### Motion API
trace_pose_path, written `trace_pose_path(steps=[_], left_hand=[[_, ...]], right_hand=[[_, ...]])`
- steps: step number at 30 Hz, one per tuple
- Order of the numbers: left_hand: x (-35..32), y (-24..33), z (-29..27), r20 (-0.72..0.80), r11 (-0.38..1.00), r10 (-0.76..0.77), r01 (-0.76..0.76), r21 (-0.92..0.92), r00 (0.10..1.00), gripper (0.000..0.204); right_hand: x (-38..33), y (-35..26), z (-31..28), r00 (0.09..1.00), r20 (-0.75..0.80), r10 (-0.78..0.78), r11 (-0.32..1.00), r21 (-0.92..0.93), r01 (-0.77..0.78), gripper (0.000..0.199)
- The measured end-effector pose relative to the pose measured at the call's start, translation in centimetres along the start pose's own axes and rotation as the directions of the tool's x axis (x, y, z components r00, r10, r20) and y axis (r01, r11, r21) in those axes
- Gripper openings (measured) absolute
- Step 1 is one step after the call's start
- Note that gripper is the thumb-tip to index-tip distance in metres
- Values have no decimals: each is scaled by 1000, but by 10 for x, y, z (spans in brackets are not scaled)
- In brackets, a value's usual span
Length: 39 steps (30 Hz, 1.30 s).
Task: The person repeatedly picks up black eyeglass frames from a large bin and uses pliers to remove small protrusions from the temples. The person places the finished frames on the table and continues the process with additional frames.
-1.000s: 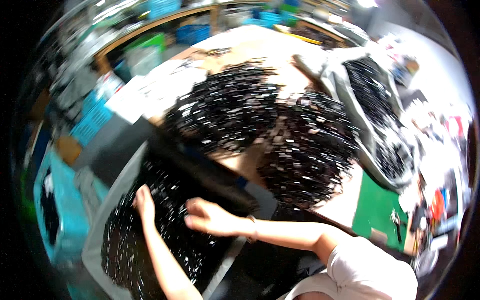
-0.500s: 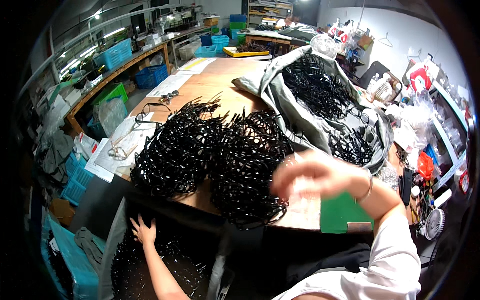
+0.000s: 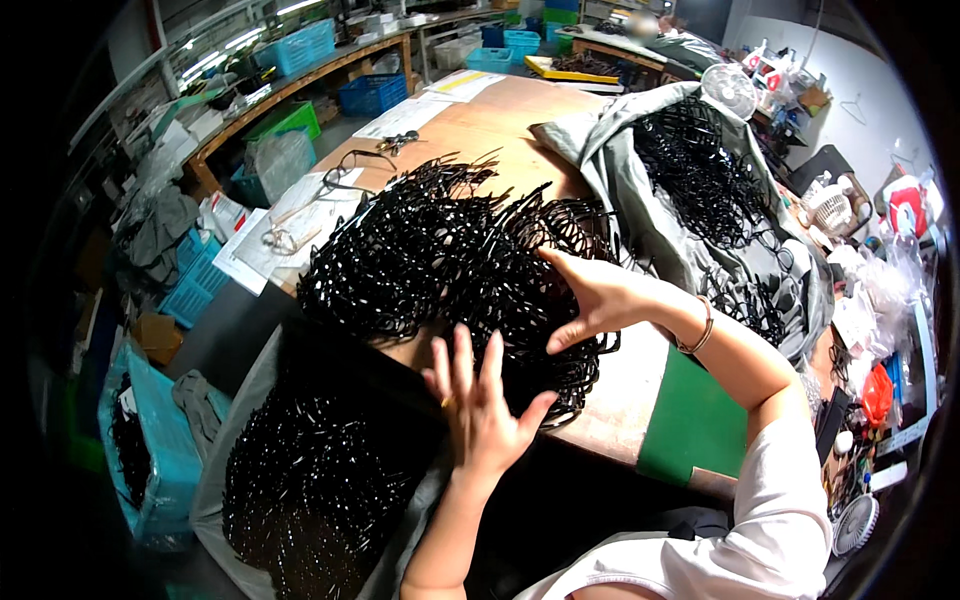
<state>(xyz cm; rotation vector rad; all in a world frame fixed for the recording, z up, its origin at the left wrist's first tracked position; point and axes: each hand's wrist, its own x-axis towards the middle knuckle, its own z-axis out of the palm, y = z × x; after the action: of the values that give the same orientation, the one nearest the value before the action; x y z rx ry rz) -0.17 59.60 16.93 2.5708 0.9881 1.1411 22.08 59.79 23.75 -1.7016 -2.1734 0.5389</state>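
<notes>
Two merged heaps of glossy black glasses frames [image 3: 400, 250] lie tangled on the wooden table [image 3: 490, 110], close to its near edge. My right hand [image 3: 605, 295] rests at the right side of the heap, thumb and forefinger wide apart; its other fingers are partly hidden. At the near side of the heap, my left hand [image 3: 480, 405] is open with its fingers spread, holding nothing. Below the table edge on the left, a grey-lined container [image 3: 215, 490] holds many more shiny black pieces.
A grey sack [image 3: 590, 150] of black frames lies open at the right. Loose glasses [image 3: 285, 238] and papers sit at the table's left. A green mat [image 3: 700, 420] covers the near right corner. A blue crate [image 3: 170, 470] stands at lower left; plastic bags [image 3: 880, 270] crowd the right.
My left hand has come up out of the container to the heap's near edge. My right hand, blurred before, has settled against the heap. The view has shifted.
</notes>
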Motion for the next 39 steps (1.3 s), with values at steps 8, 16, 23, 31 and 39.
trace_pose_path(steps=[8, 16, 23, 31, 39], left_hand=[[17, -13, 41, -31, 998, -53, 52, -16, 998, 94], [20, -10, 45, -27, 998, -64, 64, 17, 998, 93], [1, -31, 17, -129, 991, -33, 16, -133, 991, 72], [-152, -166, -4, 305, 878, -442, 337, 340, 843, 39], [-216, -223, 11, 239, 872, -485, 487, 56, 841, 37]], right_hand=[[-5, -5, -5, 982, 6, 187, 982, -25, -187, 84], [-20, 24, -41, 917, -315, 245, 901, 423, -96, 54], [-55, 9, -101, 586, -685, 433, 565, 713, 416, 47], [-87, -112, -42, 978, -188, -93, 315, 926, 208, 69], [50, -167, 141, 989, 92, -118, 325, 944, -49, 64]])
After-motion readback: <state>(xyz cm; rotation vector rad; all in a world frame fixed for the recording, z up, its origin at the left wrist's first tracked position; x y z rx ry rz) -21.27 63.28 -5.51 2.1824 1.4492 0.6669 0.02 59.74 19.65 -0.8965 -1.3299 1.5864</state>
